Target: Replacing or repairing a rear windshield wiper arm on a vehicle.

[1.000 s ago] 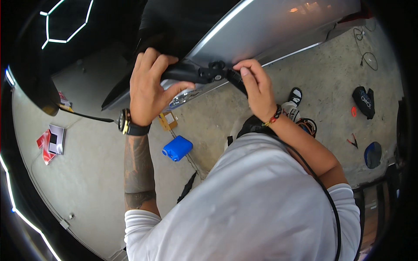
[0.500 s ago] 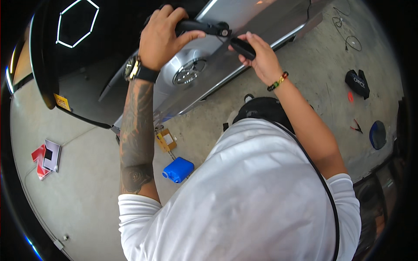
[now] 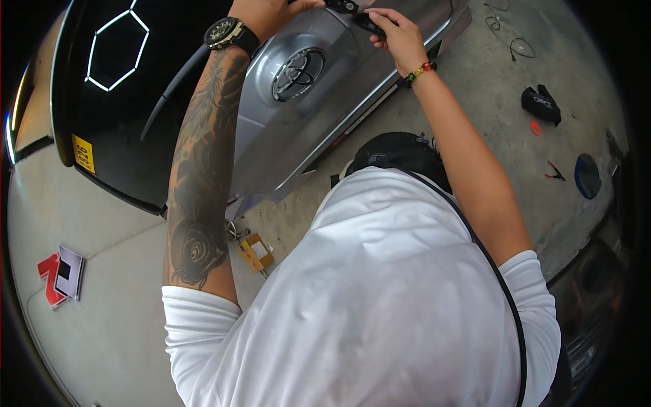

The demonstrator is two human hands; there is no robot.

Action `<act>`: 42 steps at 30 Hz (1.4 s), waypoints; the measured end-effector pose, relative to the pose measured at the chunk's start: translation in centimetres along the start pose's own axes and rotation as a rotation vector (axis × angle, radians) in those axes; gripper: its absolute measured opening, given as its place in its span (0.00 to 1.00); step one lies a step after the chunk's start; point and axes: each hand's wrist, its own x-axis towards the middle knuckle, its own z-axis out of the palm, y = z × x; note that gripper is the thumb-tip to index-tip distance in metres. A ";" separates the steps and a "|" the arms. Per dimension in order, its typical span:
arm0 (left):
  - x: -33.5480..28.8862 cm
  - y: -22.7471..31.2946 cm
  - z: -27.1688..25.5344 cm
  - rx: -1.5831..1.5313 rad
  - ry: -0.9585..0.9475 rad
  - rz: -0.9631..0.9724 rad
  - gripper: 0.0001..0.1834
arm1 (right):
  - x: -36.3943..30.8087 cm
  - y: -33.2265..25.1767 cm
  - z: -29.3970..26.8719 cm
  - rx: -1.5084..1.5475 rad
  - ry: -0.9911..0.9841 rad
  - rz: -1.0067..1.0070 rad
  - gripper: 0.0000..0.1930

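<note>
Evidently the right hand [image 3: 404, 42] is pinching a black wiper cover [image 3: 368, 24] just beside the rear-wiper pivot [image 3: 347, 6], the left hand [image 3: 270, 13] (fingers cropped, grip unclear) is hovering nearby, and further handling is probably calling for steadiness.

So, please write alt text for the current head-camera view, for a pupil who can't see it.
A person's right hand holds a black part close to a black fitting on a silver car, while the left hand, partly cut off by the top edge, is at that fitting. A round chrome emblem shows below.
</note>
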 end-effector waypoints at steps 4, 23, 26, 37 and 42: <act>0.5 0.3 0.7 0.001 0.010 0.017 0.25 | 1.2 0.1 -0.8 0.067 0.044 -0.014 0.10; 0.2 -1.4 2.0 0.093 -0.035 0.086 0.35 | 2.5 -4.3 -0.3 -1.140 -0.133 -0.362 0.26; 0.4 -1.6 1.9 0.056 -0.042 0.121 0.34 | 2.2 -5.6 -0.2 -1.214 -0.139 -0.490 0.26; 0.6 0.1 -0.7 0.031 -0.275 0.009 0.28 | 2.5 -6.4 -0.2 -1.092 -0.318 -0.585 0.17; -1.9 1.5 0.8 0.037 -0.211 -0.141 0.25 | 3.1 -7.5 -0.1 -1.104 -0.425 -0.584 0.14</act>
